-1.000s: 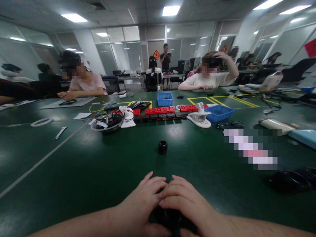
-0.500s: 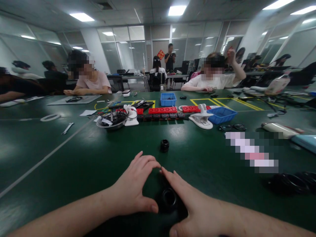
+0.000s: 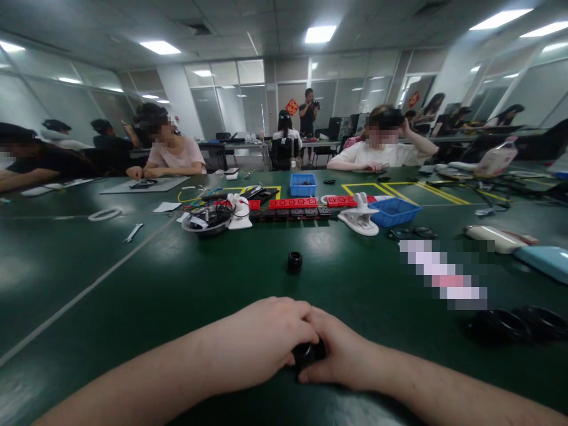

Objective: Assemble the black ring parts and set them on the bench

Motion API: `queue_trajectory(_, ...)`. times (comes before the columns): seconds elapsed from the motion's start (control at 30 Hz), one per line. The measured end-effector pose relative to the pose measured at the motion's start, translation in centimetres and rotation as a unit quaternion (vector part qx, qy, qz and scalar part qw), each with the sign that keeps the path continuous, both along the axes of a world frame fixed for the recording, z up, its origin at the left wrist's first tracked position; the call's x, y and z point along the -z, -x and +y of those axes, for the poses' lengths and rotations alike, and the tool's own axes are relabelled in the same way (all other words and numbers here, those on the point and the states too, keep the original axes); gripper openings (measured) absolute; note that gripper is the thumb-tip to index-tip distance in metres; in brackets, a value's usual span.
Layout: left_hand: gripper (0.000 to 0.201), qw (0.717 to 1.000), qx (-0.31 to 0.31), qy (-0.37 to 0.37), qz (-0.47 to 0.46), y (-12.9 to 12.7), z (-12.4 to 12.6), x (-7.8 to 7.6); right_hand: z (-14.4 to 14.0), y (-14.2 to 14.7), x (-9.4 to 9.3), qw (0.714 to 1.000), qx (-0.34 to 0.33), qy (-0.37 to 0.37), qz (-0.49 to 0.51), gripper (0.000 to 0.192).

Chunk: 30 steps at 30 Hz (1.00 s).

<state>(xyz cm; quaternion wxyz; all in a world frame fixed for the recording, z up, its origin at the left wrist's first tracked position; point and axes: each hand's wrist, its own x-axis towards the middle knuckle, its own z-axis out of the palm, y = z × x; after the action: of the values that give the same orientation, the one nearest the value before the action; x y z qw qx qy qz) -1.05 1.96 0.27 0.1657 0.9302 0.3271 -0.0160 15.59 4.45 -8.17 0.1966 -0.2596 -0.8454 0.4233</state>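
1. Green table (image 3: 133, 307): it fills the lower view, marked with white and yellow lines that appear to divide work places. Other people sit along its far edge.
2. Row of red and black blocks (image 3: 293, 206): lined up across the middle, with a blue bin (image 3: 303, 184) behind it and a blue basket (image 3: 393, 211) at its right end, presumably so parts stay within everyone's reach.
3. Bowl (image 3: 207, 220): left of the row, holding tangled cables. A white clamp (image 3: 359, 216) lies just beside the basket.
4. Left hand (image 3: 261, 340): near the front edge, fingers curled closed over the left side of a black part (image 3: 306, 353), knuckles up.
5. Right hand (image 3: 344, 355): touching the left hand, thumb and fingers pinched on the same part from the right. The two-sided grip looks meant to steady it.
6. Black part: between the two hands at the table's near edge, mostly covered; its shape cannot be made out.
7. Black ring (image 3: 294, 261): alone on the table beyond the hands, apart from them.
8. Wrench (image 3: 133, 232): far left, untouched.
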Motion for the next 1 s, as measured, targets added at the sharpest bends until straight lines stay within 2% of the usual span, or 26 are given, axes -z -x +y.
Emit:
queue_trajectory(0.1,0.025,0.999,-0.034,-0.006,0.026,-0.5,-0.1,0.2,0.0,0.0,0.5,1.0,0.002,-0.031,-0.001,0.04)
queue_trajectory(0.27,0.04,0.985,-0.126,-0.02,0.113,-1.5,0.1,1.5,-0.1,0.2,1.1,0.997,0.019,-0.076,-0.02,0.037)
queue_trajectory(0.4,0.036,0.985,-0.127,-0.081,0.085,-1.6,0.0,3.5,-0.1,0.5,1.0,0.994,0.013,-0.104,-0.035,0.031)
queue_trajectory(0.5,0.031,0.983,-0.138,-0.095,0.069,-1.6,-0.1,4.4,0.0,0.6,1.0,0.993,0.01,-0.109,-0.036,0.029)
queue_trajectory(0.6,0.032,0.983,-0.144,-0.099,0.057,-1.6,-0.2,4.3,-0.1,0.6,0.8,0.994,0.013,-0.104,-0.034,0.028)
queue_trajectory(0.7,0.044,0.984,-0.145,-0.088,0.046,-1.2,0.1,3.6,-0.1,0.5,0.5,0.995,0.011,-0.096,-0.039,0.033)
queue_trajectory(0.77,0.054,0.987,-0.135,-0.076,0.033,-0.8,0.3,2.9,-0.1,0.4,0.2,0.995,0.003,-0.092,-0.039,0.036)
queue_trajectory(0.83,0.056,0.994,-0.094,-0.06,-0.002,-0.2,0.5,2.2,0.0,0.3,0.0,0.995,-0.004,-0.092,-0.032,0.042)
queue_trajectory(0.93,0.041,0.998,0.015,-0.016,-0.058,0.5,0.6,1.4,0.1,0.2,-0.1,0.995,-0.018,-0.092,-0.025,0.052)
queue_trajectory(1.0,0.033,0.996,0.058,0.014,-0.068,0.7,0.5,1.2,0.1,0.1,0.0,0.995,-0.026,-0.09,-0.031,0.048)
